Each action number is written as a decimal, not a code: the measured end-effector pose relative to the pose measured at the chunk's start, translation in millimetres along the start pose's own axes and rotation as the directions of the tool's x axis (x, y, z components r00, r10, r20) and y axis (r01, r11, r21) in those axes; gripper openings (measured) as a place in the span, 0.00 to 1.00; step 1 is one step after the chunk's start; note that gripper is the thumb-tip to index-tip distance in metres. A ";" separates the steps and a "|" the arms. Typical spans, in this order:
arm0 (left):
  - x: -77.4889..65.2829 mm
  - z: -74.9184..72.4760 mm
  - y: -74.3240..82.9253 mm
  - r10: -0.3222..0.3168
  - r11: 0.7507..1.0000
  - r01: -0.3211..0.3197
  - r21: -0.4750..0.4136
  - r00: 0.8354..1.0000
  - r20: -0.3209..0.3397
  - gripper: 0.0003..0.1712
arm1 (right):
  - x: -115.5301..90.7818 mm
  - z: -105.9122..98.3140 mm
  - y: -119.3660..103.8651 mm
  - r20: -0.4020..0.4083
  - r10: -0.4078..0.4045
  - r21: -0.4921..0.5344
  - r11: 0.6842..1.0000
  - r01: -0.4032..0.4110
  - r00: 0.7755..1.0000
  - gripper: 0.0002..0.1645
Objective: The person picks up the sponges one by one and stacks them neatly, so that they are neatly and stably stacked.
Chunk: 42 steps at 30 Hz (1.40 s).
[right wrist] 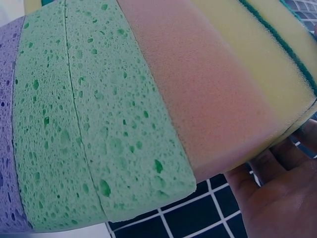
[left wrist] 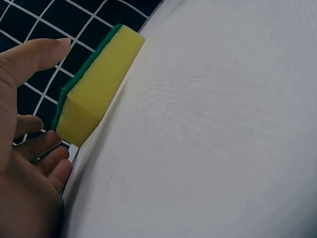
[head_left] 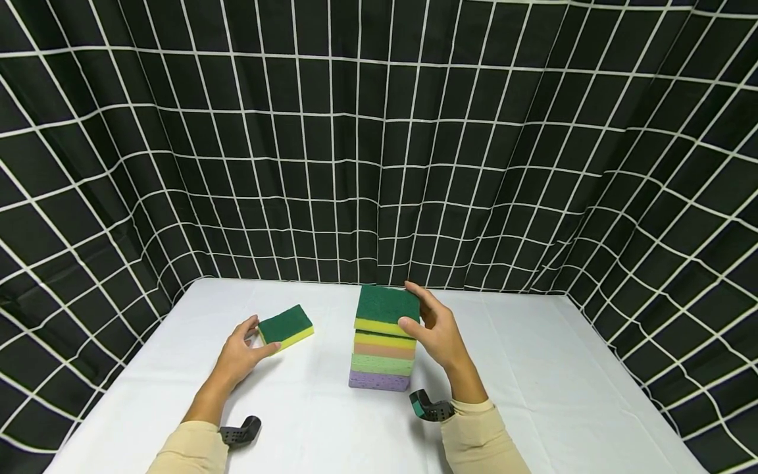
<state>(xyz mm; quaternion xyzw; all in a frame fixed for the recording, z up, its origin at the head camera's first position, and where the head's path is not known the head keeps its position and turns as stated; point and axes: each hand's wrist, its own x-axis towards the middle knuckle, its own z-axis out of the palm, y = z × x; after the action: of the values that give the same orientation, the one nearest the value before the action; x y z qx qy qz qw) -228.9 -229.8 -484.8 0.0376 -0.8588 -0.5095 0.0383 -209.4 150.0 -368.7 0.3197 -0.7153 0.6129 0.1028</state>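
On the left, a green-and-yellow scouring sponge [head_left: 287, 324] lies on the white table, scouring side up. My left hand [head_left: 239, 352] is around its near-left end; in the left wrist view the thumb stands off from the yellow foam. In the middle stands a stack of sponges: purple [head_left: 379, 380] at the bottom, then light green [head_left: 381, 364], pink [head_left: 385, 349] and yellow. Another green-topped scouring sponge [head_left: 386, 304] tops the stack. My right hand [head_left: 441, 332] holds that top sponge at its right end, thumb in front and index finger behind. Its other fingers reach down beside the stack [right wrist: 124, 109].
A white cloth covers the table [head_left: 302, 428]. Black curtains with a white grid [head_left: 379, 164] rise behind the table and along both sides. Each wrist wears a dark camera mount, the left one [head_left: 241, 432] close above the cloth.
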 end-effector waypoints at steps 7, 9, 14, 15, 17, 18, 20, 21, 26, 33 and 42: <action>6.8 3.6 0.7 -0.047 0.991 0.046 0.130 0.999 0.008 0.58 | -0.4 0.0 -0.6 0.000 -0.004 0.018 1.000 0.004 1.000 0.36; 7.5 4.8 1.2 -0.053 0.985 0.052 0.167 0.999 0.007 0.57 | -0.3 0.1 -0.9 0.002 -0.005 0.021 1.000 0.005 1.000 0.36; 8.1 5.4 1.8 -0.041 0.978 0.046 0.205 0.999 -0.026 0.53 | 0.3 0.3 -1.0 0.003 -0.011 0.017 1.000 0.011 1.000 0.36; 7.8 5.2 2.3 -0.039 0.978 0.045 0.204 0.999 -0.033 0.52 | 0.6 0.3 -0.9 0.003 -0.014 0.018 1.000 0.014 1.000 0.36; 7.2 4.4 2.9 -0.032 0.978 0.041 0.203 0.998 -0.045 0.51 | 1.3 0.4 -0.7 0.003 -0.018 0.020 1.000 0.018 1.000 0.36; 6.7 3.9 3.1 -0.031 0.979 0.040 0.199 0.998 -0.048 0.51 | 1.7 0.4 -0.6 0.003 -0.020 0.022 1.000 0.020 1.000 0.36; 5.4 2.6 3.3 -0.029 0.982 0.038 0.183 0.998 -0.051 0.51 | 2.5 0.5 -0.5 0.005 -0.020 0.023 1.000 0.020 1.000 0.36; 4.5 2.0 3.3 -0.030 0.984 0.039 0.171 0.998 -0.053 0.50 | 2.8 0.5 -0.4 0.006 -0.019 0.021 1.000 0.019 1.000 0.36; -0.4 -2.3 2.3 -0.034 0.995 0.038 0.090 0.998 -0.054 0.51 | 3.0 0.7 -0.9 0.012 -0.009 0.016 1.000 0.009 1.000 0.36; -8.9 -10.4 7.3 0.014 1.000 -0.015 -0.012 0.998 -0.056 0.51 | 2.6 0.0 -1.2 0.011 -0.014 0.001 1.000 0.014 1.000 0.36; -17.0 -22.0 28.7 0.187 0.979 -0.195 -0.053 0.974 -0.132 0.48 | 0.3 0.6 -2.4 0.017 0.001 -0.012 1.000 -0.001 1.000 0.36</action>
<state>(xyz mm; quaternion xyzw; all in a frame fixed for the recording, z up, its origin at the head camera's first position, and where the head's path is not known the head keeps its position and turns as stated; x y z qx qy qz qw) -210.4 -233.6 -449.5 -0.0143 -0.8372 -0.5278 0.1424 -208.2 149.3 -366.7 0.3238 -0.7201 0.6058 0.0985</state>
